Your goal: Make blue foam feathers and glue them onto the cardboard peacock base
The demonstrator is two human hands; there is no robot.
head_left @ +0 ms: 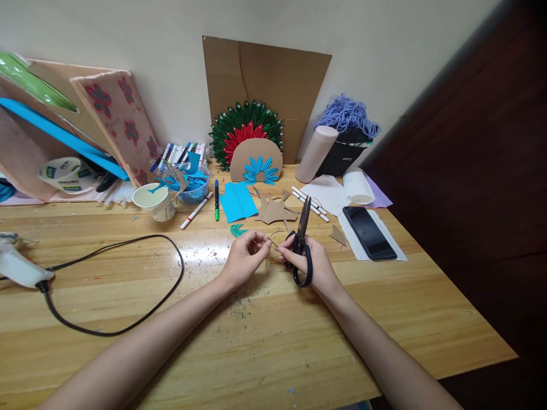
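My left hand (247,259) is closed in a pinch on one end of a thin brown strip (274,243). Facing it, my right hand (311,263) pinches the strip's other end between thumb and finger and also holds black-handled scissors (303,228), their blades pointing up and away. Just behind the hands lie brown cardboard scraps (276,210), a green paper piece (238,230) and a blue paper sheet (238,201). A rounded cardboard piece with blue petals (260,169) leans before a green and red petal fan (243,134).
Left are a glue gun (21,265) with a looping black cable (182,267), a paper cup (156,204) and a tub of blue scraps (194,185). A phone (370,232), white markers (314,206) and a pink cylinder (317,154) are at right. Cardboard (273,80) leans on the wall.
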